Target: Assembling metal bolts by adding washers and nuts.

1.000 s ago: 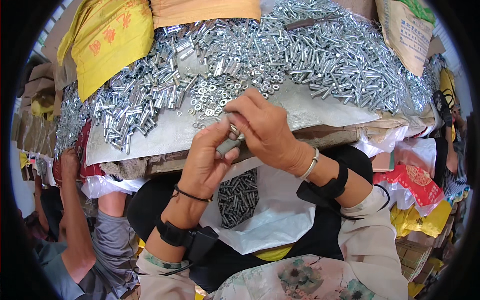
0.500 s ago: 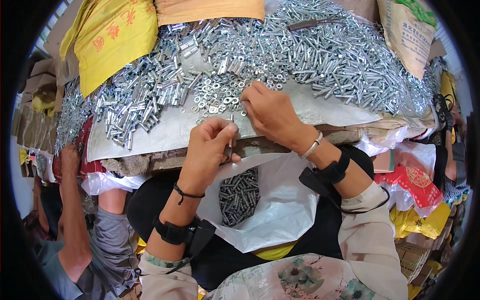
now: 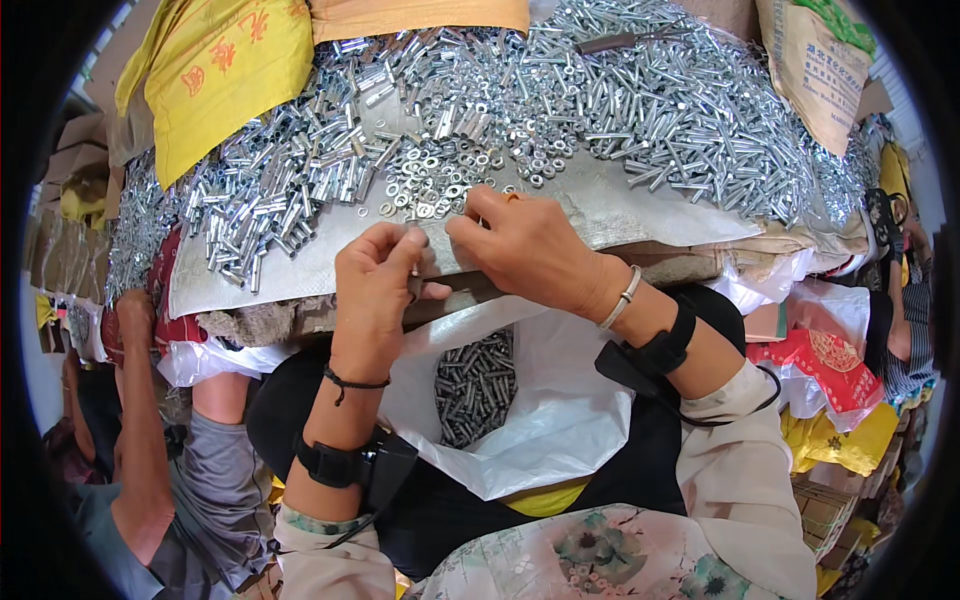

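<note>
My left hand (image 3: 375, 280) is closed above the near edge of the work surface, its thumb and fingers pinching a small metal bolt (image 3: 414, 288) that is mostly hidden. Just to its right, my right hand (image 3: 530, 245) is closed with fingertips pressed together; whatever they hold is hidden. Beyond my fingers lies a patch of loose washers (image 3: 430, 190). Below both hands, on my lap, an open white plastic bag (image 3: 570, 420) holds a pile of darker bolts (image 3: 475, 390).
Metal sleeves (image 3: 265, 225) are heaped at left, and long bolts (image 3: 700, 130) at right, on a white woven sheet (image 3: 660, 215). A dark-handled tool (image 3: 610, 44) rests on the heap. Yellow sacking (image 3: 230, 90) covers the far left. Another person's arm (image 3: 140, 430) is at left.
My right hand has drawn back from the washers toward me and to the left. My left hand has shifted left, and its bolt is less visible.
</note>
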A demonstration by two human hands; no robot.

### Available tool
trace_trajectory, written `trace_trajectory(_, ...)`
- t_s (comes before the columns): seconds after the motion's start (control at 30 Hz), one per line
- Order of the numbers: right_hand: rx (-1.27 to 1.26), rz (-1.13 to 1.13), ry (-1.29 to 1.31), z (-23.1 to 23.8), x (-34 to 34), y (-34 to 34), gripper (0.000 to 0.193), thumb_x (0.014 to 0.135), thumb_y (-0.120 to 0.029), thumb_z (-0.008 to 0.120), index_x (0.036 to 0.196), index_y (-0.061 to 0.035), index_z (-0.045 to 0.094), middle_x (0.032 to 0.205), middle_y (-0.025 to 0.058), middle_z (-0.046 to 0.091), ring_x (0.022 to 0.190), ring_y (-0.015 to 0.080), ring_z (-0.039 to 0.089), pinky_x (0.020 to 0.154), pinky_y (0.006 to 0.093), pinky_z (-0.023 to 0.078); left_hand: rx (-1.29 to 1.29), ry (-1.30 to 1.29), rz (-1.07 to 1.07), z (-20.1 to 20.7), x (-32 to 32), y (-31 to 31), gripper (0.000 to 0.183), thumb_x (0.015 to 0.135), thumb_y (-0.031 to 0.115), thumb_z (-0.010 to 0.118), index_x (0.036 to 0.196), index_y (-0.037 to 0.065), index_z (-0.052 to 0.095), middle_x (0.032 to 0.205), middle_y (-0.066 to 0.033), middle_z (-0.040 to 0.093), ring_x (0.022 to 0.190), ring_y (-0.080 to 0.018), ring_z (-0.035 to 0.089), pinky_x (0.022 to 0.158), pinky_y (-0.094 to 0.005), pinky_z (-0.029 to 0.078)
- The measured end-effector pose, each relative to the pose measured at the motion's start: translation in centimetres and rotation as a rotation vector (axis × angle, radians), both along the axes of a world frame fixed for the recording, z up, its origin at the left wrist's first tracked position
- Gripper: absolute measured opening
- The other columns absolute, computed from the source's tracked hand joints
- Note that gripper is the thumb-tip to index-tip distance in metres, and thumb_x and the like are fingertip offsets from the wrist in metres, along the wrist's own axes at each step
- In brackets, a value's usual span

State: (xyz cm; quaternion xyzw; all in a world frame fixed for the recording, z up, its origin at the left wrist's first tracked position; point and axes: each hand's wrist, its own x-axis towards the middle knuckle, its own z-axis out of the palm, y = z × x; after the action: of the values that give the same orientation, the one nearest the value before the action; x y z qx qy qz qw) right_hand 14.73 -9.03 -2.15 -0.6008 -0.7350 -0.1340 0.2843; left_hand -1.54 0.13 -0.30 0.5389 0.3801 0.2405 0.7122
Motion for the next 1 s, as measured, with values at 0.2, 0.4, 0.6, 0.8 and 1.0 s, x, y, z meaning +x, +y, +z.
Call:
trace_trajectory(0.2,0.051,0.011,-0.12,-1.5,-0.4,1.8,0.01,0.073,-0.01,0.062,0.079,-0.0082,0.054,0.08,0.0077,0.052,0.066,0.0265,0.06,0.059,0.0367,0.05,0.005,0.01,-0.01,0.0,-0.2,0.0,0.014,0.093,0.014,0.06,0.09,0.0,0.062,0.074,-0.0034,0.06,0.055,-0.0071,0.056,0.05,-0.0194,0.053)
trace_trajectory(0.4,0.022,-0.014,0.53,-0.5,-0.1,1.2,0.005,0.082,-0.004,0.059,0.085,-0.0025,0.057,0.085,0.0137,0.056,0.074,0.0333,0.06,0.063,0.0401,0.047,-0.014,-0.026,-0.165,-0.2,0.6,-0.9,0.013,0.092,0.012,0.06,0.089,-0.001,0.061,0.072,-0.0003,0.057,0.055,-0.0038,0.052,0.054,-0.0213,0.055)
trace_trajectory(0.6,-0.007,-0.038,0.468,-0.7,0.1,-0.8,0.013,0.082,-0.001,0.057,0.095,-0.0021,0.056,0.087,0.0148,0.057,0.077,0.036,0.059,0.064,0.042,0.046,0.053,-0.005,-0.203,-0.2,1.9,-2.1,0.011,0.092,0.008,0.06,0.092,-0.002,0.062,0.077,-0.0007,0.058,0.066,-0.0063,0.058,0.06,-0.0238,0.059)
trace_trajectory(0.8,0.002,-0.047,0.145,0.6,1.8,-1.7,0.016,0.073,-0.007,0.063,0.087,-0.0042,0.055,0.086,0.0134,0.056,0.071,0.033,0.062,0.058,0.0414,0.05,0.025,-0.034,-0.14,-0.4,2.7,-1.9,0.012,0.091,0.009,0.061,0.091,-0.003,0.062,0.077,-0.0019,0.059,0.065,-0.0067,0.058,0.062,-0.0258,0.06)
trace_trajectory(1.0,-0.07,-0.32,-0.105,-0.1,5.1,-0.5,0.015,0.067,-0.002,0.063,0.081,-0.0035,0.058,0.083,0.0129,0.057,0.066,0.031,0.063,0.058,0.0393,0.051,0.063,-0.009,-0.167,0.0,3.0,-1.3,0.014,0.091,0.016,0.063,0.089,0.002,0.062,0.069,0.0016,0.056,0.057,-0.0064,0.06,0.052,-0.0178,0.052)
